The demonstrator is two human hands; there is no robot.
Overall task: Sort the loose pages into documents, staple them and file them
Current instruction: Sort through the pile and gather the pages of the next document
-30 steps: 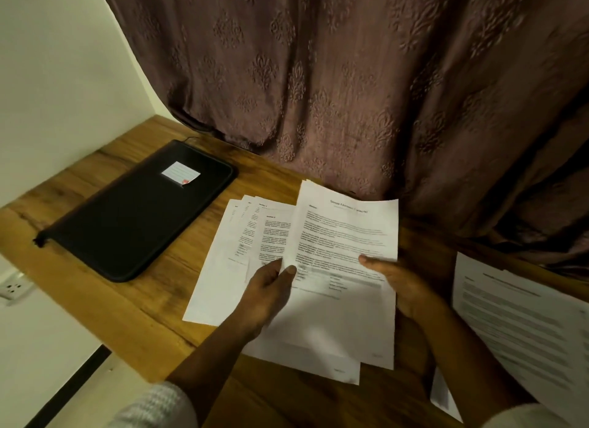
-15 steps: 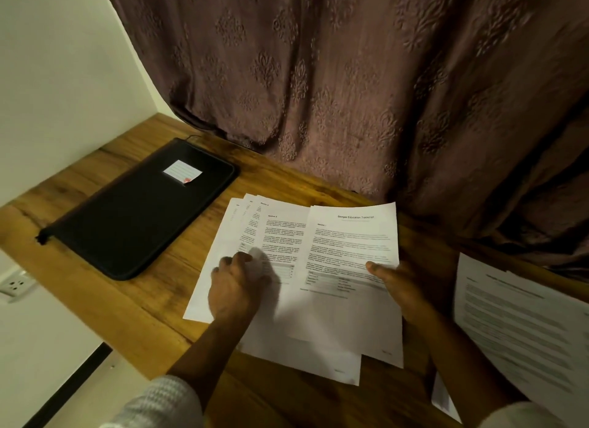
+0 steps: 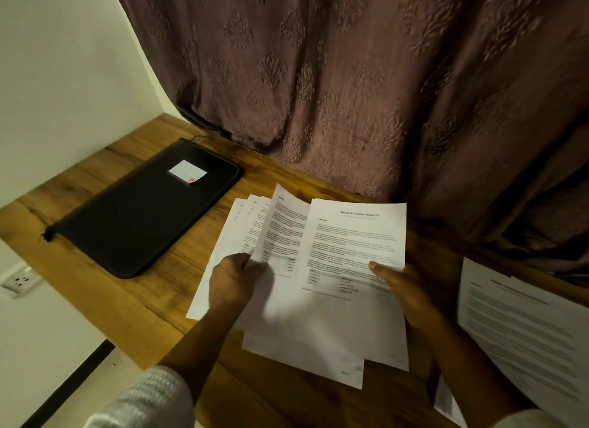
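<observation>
The loose pages (image 3: 306, 325) lie fanned in the middle of the wooden desk (image 3: 105, 277). They overlap so much that the number cannot be fixed; at least five separate edges show, and the body print is too blurred to read. Uppermost is one transcript page (image 3: 353, 245), the only sheet with a legible heading. The right hand (image 3: 404, 287) grips its right edge with the thumb on top, the other fingers hidden beneath the paper. Just left of it one lifted page (image 3: 283, 226) curls up off the fan, its left edge pinched in the curled fingers of the left hand (image 3: 229, 277), whose fingertips are hard to make out. A second pile (image 3: 522, 319) lies apart at the right, cut off by the frame, with at least two sheets visible. To the left lies one black zip folder (image 3: 140, 210) bearing one white label (image 3: 187, 171). A patterned curtain (image 3: 350, 92) hangs behind the desk, and a wall socket (image 3: 20, 281) sits partly cut off at the left edge.
</observation>
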